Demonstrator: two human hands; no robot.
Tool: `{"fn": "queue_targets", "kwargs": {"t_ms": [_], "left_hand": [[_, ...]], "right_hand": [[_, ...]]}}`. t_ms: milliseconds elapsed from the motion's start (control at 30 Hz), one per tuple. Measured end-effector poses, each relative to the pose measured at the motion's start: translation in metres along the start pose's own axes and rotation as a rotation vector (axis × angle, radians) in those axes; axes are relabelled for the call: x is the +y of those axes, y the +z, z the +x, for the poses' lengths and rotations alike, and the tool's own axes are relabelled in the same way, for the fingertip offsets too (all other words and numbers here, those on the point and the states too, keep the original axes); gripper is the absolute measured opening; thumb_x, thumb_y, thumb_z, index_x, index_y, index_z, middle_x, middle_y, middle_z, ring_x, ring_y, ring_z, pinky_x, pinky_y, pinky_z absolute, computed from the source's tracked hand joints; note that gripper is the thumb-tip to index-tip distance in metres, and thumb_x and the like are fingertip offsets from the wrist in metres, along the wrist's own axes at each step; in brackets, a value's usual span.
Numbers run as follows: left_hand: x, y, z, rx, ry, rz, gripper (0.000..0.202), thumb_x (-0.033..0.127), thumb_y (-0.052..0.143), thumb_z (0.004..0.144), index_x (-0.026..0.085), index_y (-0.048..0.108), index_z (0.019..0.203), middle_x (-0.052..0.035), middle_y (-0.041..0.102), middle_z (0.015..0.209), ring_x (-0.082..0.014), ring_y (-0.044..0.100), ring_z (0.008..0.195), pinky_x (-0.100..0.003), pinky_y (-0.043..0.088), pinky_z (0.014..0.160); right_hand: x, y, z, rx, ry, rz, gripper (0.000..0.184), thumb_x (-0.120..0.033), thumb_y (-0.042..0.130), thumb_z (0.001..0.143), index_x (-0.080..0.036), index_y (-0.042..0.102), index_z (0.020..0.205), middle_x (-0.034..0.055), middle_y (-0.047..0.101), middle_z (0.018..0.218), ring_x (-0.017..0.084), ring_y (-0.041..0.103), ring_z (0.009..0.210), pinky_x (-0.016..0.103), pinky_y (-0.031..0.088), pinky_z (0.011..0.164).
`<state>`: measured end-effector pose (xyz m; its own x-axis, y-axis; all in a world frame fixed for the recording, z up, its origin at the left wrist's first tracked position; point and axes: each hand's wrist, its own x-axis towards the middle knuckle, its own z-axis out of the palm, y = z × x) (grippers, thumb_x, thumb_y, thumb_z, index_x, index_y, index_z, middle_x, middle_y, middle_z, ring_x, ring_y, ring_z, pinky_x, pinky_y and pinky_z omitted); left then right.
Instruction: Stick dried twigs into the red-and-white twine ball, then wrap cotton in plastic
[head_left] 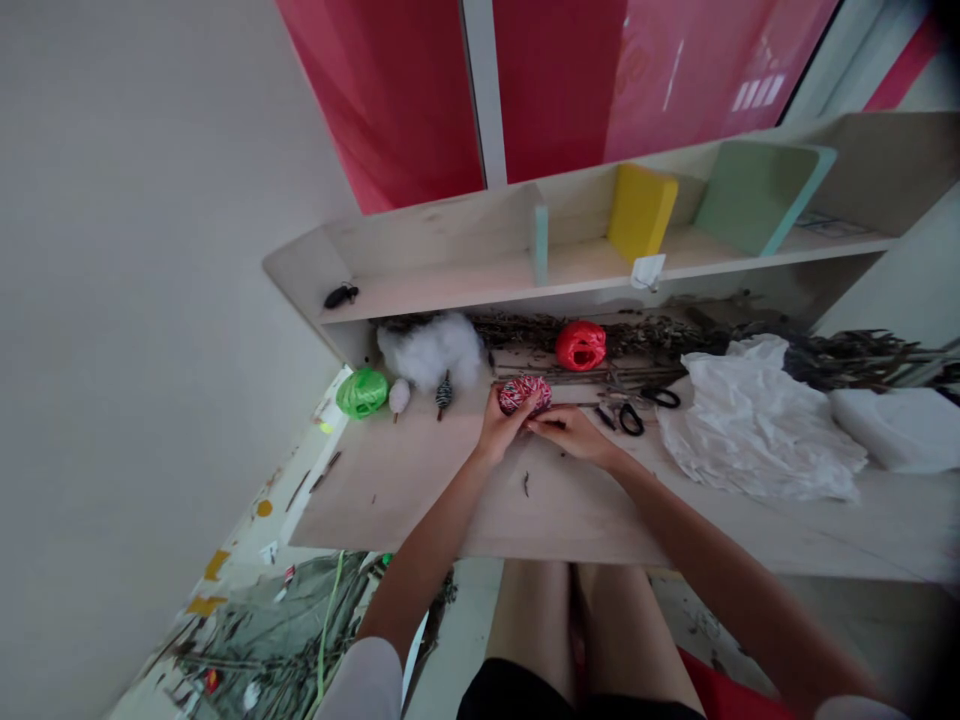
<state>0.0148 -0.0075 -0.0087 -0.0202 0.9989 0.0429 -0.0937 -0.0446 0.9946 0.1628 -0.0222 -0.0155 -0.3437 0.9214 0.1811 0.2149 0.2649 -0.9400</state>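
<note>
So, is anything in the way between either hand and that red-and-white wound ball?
Nothing visible is. The left hand holds the red-and-white ball, and the right hand has its fingertips close beneath it; I can't tell whether they touch it. The scissors lie off to the right, not between.

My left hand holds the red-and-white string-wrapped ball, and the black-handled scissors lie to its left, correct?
Almost: the head view shows the black-handled scissors right of the red-and-white string-wrapped ball, which your left hand does hold.
</note>
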Motion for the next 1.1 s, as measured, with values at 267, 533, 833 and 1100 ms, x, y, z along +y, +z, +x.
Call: {"fn": "queue_targets", "kwargs": {"t_ms": [267, 533, 833, 1100], "left_hand": [[0.013, -0.003, 0.007, 0.064, -0.226, -0.412, 0.052, 0.049, 0.07, 0.075, 0.022, 0.058, 0.118, -0.0076, 0.063, 0.124, -0.0195, 0.066, 0.101, -0.029, 0.057, 0.078], [0.014, -0.014, 0.014, 0.106, -0.391, -0.525, 0.049, 0.05, 0.063, 0.081, 0.024, 0.06, 0.122, -0.0063, 0.068, 0.118, -0.0203, 0.067, 0.099, -0.034, 0.057, 0.083], [0.024, -0.022, 0.014, -0.093, -0.401, -0.477, 0.055, 0.064, 0.052, 0.081, 0.02, 0.066, 0.11, -0.0087, 0.071, 0.106, -0.0204, 0.066, 0.101, -0.031, 0.057, 0.084], [0.025, -0.013, 0.001, -0.208, -0.334, -0.338, 0.048, 0.056, 0.07, 0.069, 0.022, 0.07, 0.103, -0.0066, 0.073, 0.104, -0.0252, 0.068, 0.094, -0.038, 0.057, 0.079]], "right_hand": [[-0.005, 0.005, -0.005, -0.081, 0.024, 0.001, 0.047, -0.062, 0.059, 0.076, -0.017, 0.069, 0.065, -0.0017, 0.05, 0.053, 0.014, 0.043, 0.057, 0.025, 0.033, 0.053], [-0.014, 0.005, -0.006, -0.068, 0.082, -0.016, 0.061, -0.072, 0.052, 0.075, -0.014, 0.069, 0.063, -0.0038, 0.031, 0.046, 0.008, 0.028, 0.049, 0.024, 0.02, 0.047], [-0.018, 0.001, -0.006, -0.031, 0.294, 0.168, 0.055, -0.069, 0.058, 0.071, -0.016, 0.065, 0.062, -0.0066, 0.033, 0.039, 0.007, 0.028, 0.039, 0.023, 0.021, 0.042], [-0.012, -0.014, -0.004, 0.058, 0.319, 0.507, 0.04, -0.055, 0.064, 0.068, -0.019, 0.051, 0.059, -0.0077, 0.03, 0.049, 0.005, 0.025, 0.043, 0.021, 0.024, 0.043]]}}
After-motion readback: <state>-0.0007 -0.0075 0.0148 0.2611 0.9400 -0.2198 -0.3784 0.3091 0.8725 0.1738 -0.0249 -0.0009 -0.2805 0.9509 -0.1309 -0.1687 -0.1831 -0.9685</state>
